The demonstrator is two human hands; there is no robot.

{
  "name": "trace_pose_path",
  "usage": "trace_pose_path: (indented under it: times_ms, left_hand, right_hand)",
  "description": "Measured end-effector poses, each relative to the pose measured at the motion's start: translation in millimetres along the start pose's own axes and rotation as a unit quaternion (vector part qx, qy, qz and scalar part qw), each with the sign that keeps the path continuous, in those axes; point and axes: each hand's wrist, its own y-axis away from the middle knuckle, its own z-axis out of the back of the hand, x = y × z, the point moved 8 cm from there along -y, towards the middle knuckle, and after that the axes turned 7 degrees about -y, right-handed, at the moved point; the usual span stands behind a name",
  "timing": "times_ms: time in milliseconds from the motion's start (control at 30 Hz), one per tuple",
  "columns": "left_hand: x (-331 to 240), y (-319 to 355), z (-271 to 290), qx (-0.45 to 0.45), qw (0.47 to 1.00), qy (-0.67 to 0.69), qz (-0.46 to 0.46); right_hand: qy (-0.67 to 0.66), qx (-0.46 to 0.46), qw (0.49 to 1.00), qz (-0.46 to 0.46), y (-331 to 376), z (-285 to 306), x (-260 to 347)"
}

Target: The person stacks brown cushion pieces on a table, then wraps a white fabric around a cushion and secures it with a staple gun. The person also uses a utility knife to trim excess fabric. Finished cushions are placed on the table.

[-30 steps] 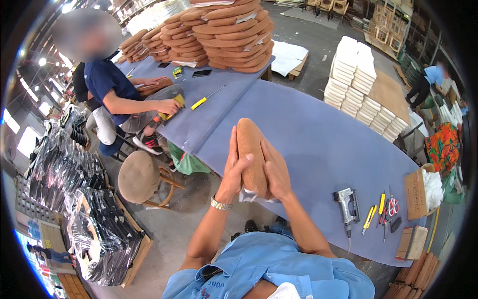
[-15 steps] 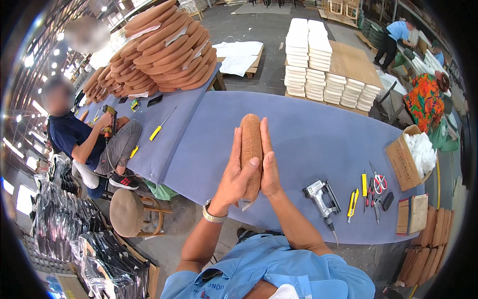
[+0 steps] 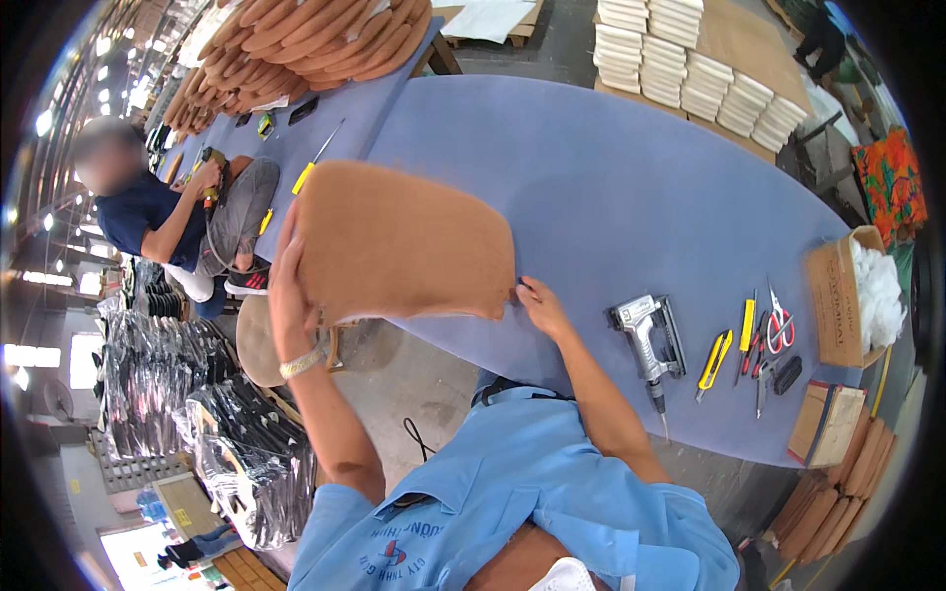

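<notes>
A brown fabric-covered seat cushion is held up over the near edge of the blue table, its broad face showing. My left hand grips its left edge, the fingers along the side and partly hidden. At the cushion's lower right corner, my right hand has its fingers curled closed. Its fingertips meet the corner, but what is pinched there is too small to make out. To the right of that hand, a silver staple gun with a hose fitting lies on the table.
Right of the staple gun lie a yellow utility knife, red-handled scissors and other small tools. A cardboard box of white stuffing stands at the right edge. Brown cushions are stacked far left. A co-worker sits at the left with a power tool.
The cushion has turned from edge-on between my flat palms to broad face showing, and moved left. My left hand went left with it; my right hand moved to its lower right corner.
</notes>
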Motion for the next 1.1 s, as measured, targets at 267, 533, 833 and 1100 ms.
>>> trace_pose_path:
  times_ms: [267, 533, 833, 1100]
  left_hand:
    - [198, 88, 182, -0.196, 0.930, -0.258, 0.174]
    - [311, 192, 140, -0.061, 0.858, 0.001, 0.510]
    - [283, 132, -49, 0.367, 0.860, -0.211, 0.286]
    - [8, 31, -190, 0.241, 0.966, -0.077, -0.054]
  right_hand:
    - [0.005, -0.051, 0.998, -0.042, -42, -3, 34]
    - [-0.018, 0.093, 0.995, 0.025, -11, 21, 196]
    - [0.216, -0.029, 0.882, 0.419, 79, 22, 381]
    - [0.197, -0.090, 0.879, 0.424, 78, 44, 362]
